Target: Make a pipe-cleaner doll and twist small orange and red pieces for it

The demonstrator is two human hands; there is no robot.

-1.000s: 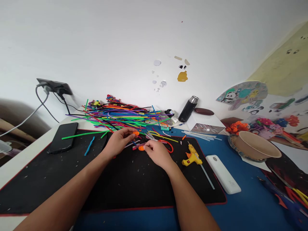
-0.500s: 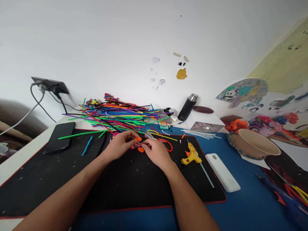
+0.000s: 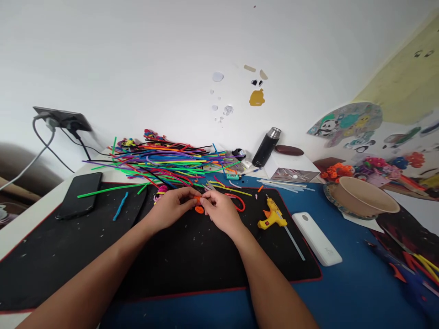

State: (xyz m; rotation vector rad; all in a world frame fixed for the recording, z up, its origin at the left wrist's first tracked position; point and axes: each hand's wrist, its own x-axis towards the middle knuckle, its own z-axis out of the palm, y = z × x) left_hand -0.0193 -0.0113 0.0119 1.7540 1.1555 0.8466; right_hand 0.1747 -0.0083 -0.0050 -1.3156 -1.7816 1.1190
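Hands meet over a small orange pipe-cleaner piece (image 3: 199, 209) on the black mat (image 3: 103, 256).
Left hand (image 3: 171, 205) and right hand (image 3: 221, 211) pinch it by its ends; it looks light, soft and bendable. Beyond lies the heap of coloured pipe cleaners (image 3: 164, 162).

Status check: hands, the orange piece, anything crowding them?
Left hand and right hand both pinching small orange piece over black mat. Pipe-cleaner pile close behind; glue gun off right.

A plain white wall (image 3: 137, 55) with a few stickers (image 3: 256, 97) rises behind the surface (image 3: 343, 292); a black socket (image 3: 61, 118) hangs at left.
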